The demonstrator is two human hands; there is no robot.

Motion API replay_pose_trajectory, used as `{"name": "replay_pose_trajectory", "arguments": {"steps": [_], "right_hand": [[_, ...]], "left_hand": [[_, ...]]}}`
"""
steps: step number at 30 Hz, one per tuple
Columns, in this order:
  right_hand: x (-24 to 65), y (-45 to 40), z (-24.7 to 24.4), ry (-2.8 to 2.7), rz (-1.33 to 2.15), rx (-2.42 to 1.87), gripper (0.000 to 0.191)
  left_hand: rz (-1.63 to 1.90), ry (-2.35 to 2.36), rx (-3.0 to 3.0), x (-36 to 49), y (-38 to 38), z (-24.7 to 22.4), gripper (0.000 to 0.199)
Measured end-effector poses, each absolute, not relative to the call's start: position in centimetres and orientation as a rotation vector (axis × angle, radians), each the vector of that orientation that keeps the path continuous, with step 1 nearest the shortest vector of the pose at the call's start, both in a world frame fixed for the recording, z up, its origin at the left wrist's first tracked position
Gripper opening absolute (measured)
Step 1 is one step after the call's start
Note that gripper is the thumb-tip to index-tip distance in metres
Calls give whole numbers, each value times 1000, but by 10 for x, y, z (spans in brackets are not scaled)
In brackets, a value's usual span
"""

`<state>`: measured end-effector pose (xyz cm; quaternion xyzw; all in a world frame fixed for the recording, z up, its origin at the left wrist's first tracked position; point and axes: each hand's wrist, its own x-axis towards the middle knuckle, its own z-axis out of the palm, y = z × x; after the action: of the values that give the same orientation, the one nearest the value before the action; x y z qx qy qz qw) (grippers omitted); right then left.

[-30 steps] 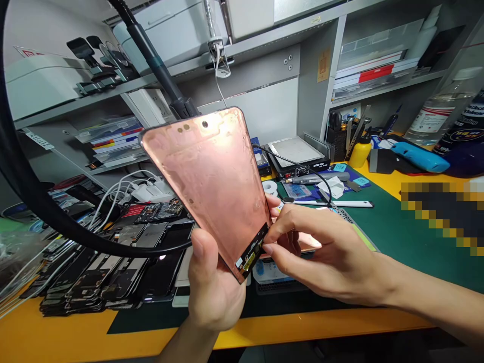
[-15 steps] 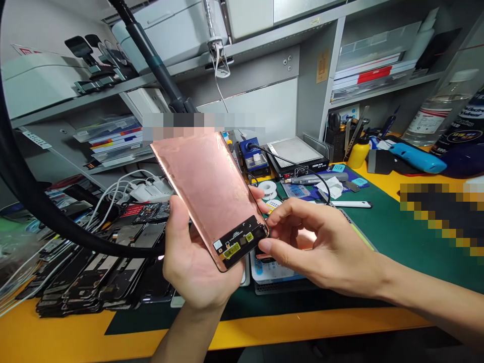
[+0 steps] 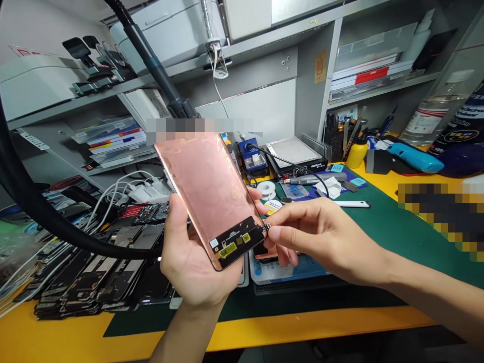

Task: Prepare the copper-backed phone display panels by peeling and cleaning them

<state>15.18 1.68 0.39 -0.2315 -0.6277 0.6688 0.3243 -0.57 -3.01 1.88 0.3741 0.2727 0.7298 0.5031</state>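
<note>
A phone screen panel (image 3: 206, 184) with a copper-coloured back is tilted upright in my left hand (image 3: 198, 269), thumb along its left edge and fingertips at its right edge. A black flex board with yellow patches crosses its lower end. My right hand (image 3: 317, 237) pinches a small connector (image 3: 267, 228) at the panel's lower right corner between thumb and forefinger. Partly hidden beneath my right hand, another copper-backed panel (image 3: 260, 256) lies on a blue and white pad (image 3: 270, 272).
Stacks of phone screens (image 3: 88, 280) lie at the left, beneath a black ring-shaped lamp (image 3: 28, 201). Behind are a solder spool (image 3: 268, 190), a heating plate (image 3: 297, 154) and a soldering stand (image 3: 252, 156). Bottles (image 3: 427, 116) stand at the right.
My right thumb and forefinger have shifted slightly at the corner, and the small connector now shows between them. The other right fingers are lower. The panel has turned slightly in my left hand.
</note>
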Motion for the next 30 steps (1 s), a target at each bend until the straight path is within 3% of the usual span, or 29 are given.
{"name": "replay_pose_trajectory", "arguments": {"steps": [9,15,23,30], "right_hand": [[157,31,2,-1412,2303,-493,21],[156,33,1,-1279,2467,-474,19],[158,32,1,-1339,2363,-456,12],[156,18,3,-1598,1907,-561,16]], "left_hand": [[1681,650,808,-8,-30,20,63],[1618,591,783,-10,-29,20,63],[1609,605,793,-8,-30,22,67],[1703,631,839,0,-32,23,62]]}}
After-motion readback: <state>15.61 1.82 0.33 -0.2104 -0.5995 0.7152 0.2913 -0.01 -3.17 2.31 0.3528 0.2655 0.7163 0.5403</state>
